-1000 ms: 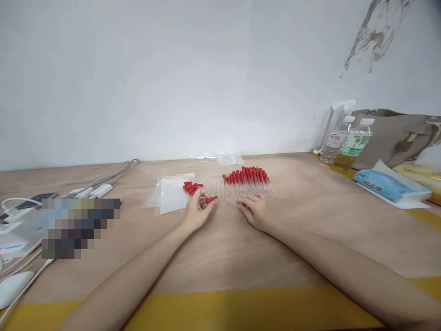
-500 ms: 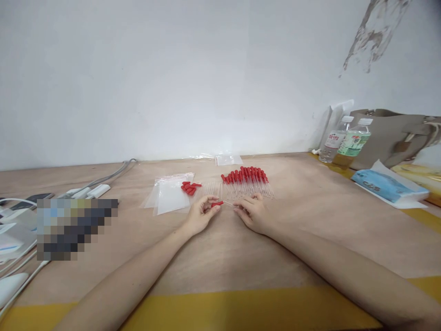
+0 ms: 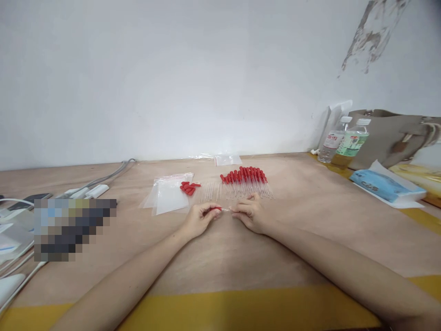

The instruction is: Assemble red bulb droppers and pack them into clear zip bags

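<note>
Red bulb (image 3: 217, 208) and thin clear tube (image 3: 225, 209) meet mid-tabletop, left hand (image 3: 199, 219) pinched on the bulb, right hand (image 3: 250, 214) pinched on the tube; a skewed push could snap the tube; beyond lie finished droppers (image 3: 246, 180), loose bulbs (image 3: 189, 187), wooden tabletop (image 3: 310, 220), white wall.

Bright, even, diffuse light with hardly any shadow.
The white wall (image 3: 172, 78) looked washed out, the worktop (image 3: 223, 257) carried only faint shadows under the forearms, the picture was soft overall, edges bowed with wide-angle distortion, and a pixelated block (image 3: 74, 229) masked the left side.
</note>
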`<state>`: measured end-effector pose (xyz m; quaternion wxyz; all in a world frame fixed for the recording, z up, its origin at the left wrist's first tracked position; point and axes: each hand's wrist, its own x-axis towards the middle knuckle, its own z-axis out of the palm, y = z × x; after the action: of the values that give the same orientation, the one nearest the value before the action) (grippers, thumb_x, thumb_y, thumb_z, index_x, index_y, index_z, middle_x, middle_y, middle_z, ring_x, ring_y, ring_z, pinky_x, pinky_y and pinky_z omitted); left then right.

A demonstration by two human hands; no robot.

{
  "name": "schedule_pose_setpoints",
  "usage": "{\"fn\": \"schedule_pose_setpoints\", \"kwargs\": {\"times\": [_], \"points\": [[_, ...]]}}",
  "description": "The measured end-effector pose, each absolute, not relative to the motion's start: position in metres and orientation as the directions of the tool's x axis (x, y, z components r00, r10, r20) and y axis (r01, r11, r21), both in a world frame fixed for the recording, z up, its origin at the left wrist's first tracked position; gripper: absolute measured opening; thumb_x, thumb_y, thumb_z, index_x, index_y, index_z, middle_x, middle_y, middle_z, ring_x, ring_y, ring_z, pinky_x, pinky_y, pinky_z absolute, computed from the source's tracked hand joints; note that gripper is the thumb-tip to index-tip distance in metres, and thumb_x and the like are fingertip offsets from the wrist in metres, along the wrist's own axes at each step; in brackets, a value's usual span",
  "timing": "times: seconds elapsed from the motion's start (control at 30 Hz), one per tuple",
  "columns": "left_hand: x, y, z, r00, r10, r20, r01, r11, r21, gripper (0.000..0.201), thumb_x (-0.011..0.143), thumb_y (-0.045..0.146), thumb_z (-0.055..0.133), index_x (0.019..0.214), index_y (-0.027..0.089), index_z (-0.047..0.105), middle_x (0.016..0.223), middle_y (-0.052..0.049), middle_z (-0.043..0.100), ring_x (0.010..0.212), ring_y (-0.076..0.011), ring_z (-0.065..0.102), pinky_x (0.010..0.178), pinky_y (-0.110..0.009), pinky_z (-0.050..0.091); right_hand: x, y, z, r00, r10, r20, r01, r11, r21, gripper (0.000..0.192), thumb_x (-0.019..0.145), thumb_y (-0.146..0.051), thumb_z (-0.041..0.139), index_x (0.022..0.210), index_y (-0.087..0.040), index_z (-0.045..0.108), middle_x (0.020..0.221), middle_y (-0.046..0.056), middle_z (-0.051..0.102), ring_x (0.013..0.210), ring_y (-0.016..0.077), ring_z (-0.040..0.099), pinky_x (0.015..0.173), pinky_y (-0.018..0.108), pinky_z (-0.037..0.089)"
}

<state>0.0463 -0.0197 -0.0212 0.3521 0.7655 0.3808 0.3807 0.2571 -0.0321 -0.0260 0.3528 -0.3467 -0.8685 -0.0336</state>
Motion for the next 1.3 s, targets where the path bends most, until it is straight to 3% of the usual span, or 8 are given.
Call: {"fn": "schedule_pose_setpoints", "kwargs": {"times": [0.23, 0.4, 0.7, 0.9, 1.03, 1.17, 1.23, 1.3], "points": [[0.046, -0.026, -0.015, 0.495, 0.808, 0.321, 0.447, -0.553, 0.703, 0.024, 0.08, 0.034, 0.049, 0.088, 0.015, 0.062, 0.066, -0.001, 0.062, 0.059, -0.0107, 0.055, 0.057, -0.021, 0.045, 0.263, -0.035, -0.015, -0.56, 0.538, 0.63, 0.659, 0.75, -0.054, 0.021, 0.087, -0.024, 0.042, 0.086, -0.023, 0.063, 0.073, -0.001, 0.062, 0.062, 0.009, 0.049, 0.078, 0.032, 0.021], [0.049, -0.031, -0.012, 0.516, 0.773, 0.371, 0.499, -0.622, 0.603, 0.024, 0.082, 0.034, 0.047, 0.089, 0.016, 0.061, 0.076, -0.003, 0.062, 0.064, -0.0114, 0.054, 0.058, -0.022, 0.044, 0.256, -0.038, -0.014, -0.549, 0.518, 0.657, 0.683, 0.73, -0.004, 0.025, 0.087, -0.024, 0.038, 0.078, -0.019, 0.061, 0.068, 0.0, 0.058, 0.063, 0.0102, 0.047, 0.072, 0.031, 0.021], [0.048, -0.032, -0.012, 0.57, 0.709, 0.415, 0.467, -0.696, 0.546, 0.023, 0.083, 0.032, 0.045, 0.089, 0.017, 0.061, 0.079, -0.005, 0.061, 0.071, -0.0147, 0.054, 0.065, -0.026, 0.043, 0.246, -0.04, -0.014, -0.554, 0.646, 0.525, 0.723, 0.686, -0.081, 0.026, 0.085, -0.022, 0.037, 0.067, -0.018, 0.055, 0.064, 0.001, 0.06, 0.054, 0.0107, 0.039, 0.068, 0.031, 0.024], [0.049, -0.029, -0.01, 0.588, 0.687, 0.426, 0.438, -0.714, 0.546, 0.022, 0.082, 0.03, 0.046, 0.092, 0.018, 0.062, 0.082, -0.006, 0.062, 0.075, -0.0157, 0.055, 0.068, -0.027, 0.044, 0.244, -0.041, -0.005, -0.576, 0.686, 0.444, 0.723, 0.681, -0.116, 0.024, 0.087, -0.021, 0.037, 0.073, -0.019, 0.057, 0.07, 0.002, 0.064, 0.059, 0.0124, 0.047, 0.069, 0.032, 0.027], [0.041, -0.021, -0.006, 0.585, 0.637, 0.502, 0.462, -0.771, 0.438, 0.026, 0.081, 0.032, 0.049, 0.101, 0.018, 0.058, 0.094, -0.007, 0.061, 0.087, -0.0171, 0.055, 0.079, -0.03, 0.043, 0.245, -0.044, 0.007, -0.593, 0.694, 0.409, 0.713, 0.688, -0.133, 0.02, 0.085, -0.021, 0.04, 0.077, -0.02, 0.059, 0.079, 0.003, 0.065, 0.068, 0.014, 0.053, 0.071, 0.03, 0.028], [0.019, -0.003, -0.005, 0.374, 0.676, 0.636, 0.7, -0.655, 0.285, 0.035, 0.074, 0.037, 0.057, 0.104, 0.017, 0.056, 0.1, -0.008, 0.058, 0.097, -0.0219, 0.049, 0.087, -0.035, 0.037, 0.251, -0.032, 0.016, -0.404, 0.861, 0.31, 0.801, 0.497, -0.336, 0.024, 0.082, -0.022, 0.041, 0.069, -0.019, 0.061, 0.069, 0.001, 0.064, 0.061, 0.0133, 0.054, 0.061, 0.025, 0.032], [0.007, 0.006, -0.007, 0.252, 0.726, 0.64, 0.821, -0.511, 0.256, 0.029, 0.074, 0.036, 0.056, 0.097, 0.018, 0.059, 0.095, -0.007, 0.058, 0.095, -0.0235, 0.049, 0.085, -0.037, 0.037, 0.253, -0.018, 0.019, -0.245, 0.933, 0.263, 0.828, 0.342, -0.443, 0.026, 0.081, -0.026, 0.042, 0.064, -0.018, 0.061, 0.064, 0.002, 0.063, 0.059, 0.0136, 0.054, 0.056, 0.024, 0.032], [-0.001, 0.014, -0.01, 0.156, 0.766, 0.624, 0.889, -0.384, 0.249, 0.022, 0.074, 0.035, 0.055, 0.089, 0.019, 0.061, 0.091, -0.006, 0.058, 0.092, -0.024, 0.049, 0.083, -0.037, 0.038, 0.251, 0.001, 0.021, -0.101, 0.961, 0.256, 0.852, 0.217, -0.477, 0.03, 0.081, -0.031, 0.042, 0.061, -0.018, 0.06, 0.062, 0.002, 0.062, 0.061, 0.0147, 0.055, 0.058, 0.025, 0.033]]}}
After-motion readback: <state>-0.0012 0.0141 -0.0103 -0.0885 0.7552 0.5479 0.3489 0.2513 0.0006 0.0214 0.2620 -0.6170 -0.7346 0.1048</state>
